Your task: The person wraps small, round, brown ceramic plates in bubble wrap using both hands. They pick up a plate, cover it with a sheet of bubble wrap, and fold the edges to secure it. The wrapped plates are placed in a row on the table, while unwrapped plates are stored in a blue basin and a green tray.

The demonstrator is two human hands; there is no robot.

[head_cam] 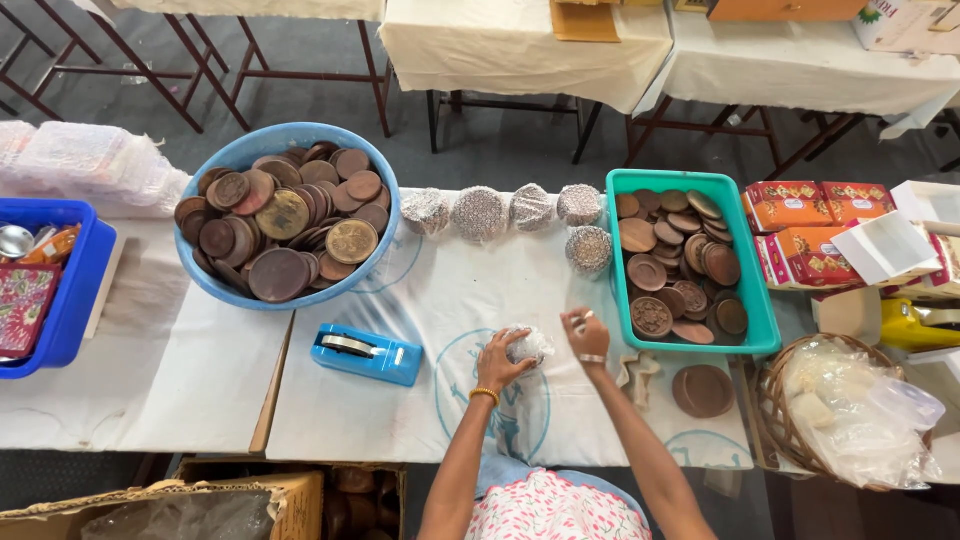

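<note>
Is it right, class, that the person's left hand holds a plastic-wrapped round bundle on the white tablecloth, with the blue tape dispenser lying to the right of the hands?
Not quite. The head view shows the blue tape dispenser to the left of the hands. The left hand does hold the plastic-wrapped round bundle on the white tablecloth.

Grey floor (480,165), matte, evenly lit, soft daylight, no hard shadows. Near worktable (200,390) covered in white cloth, runs full width; seam between two tabletops shows left of centre. Across the aisle a second row of folding tables (520,45) under cream cloths, dark red metal legs (215,70) crossed beneath. Cardboard box (160,505) on the floor under the near table's front edge, no walls or windows in view
</note>
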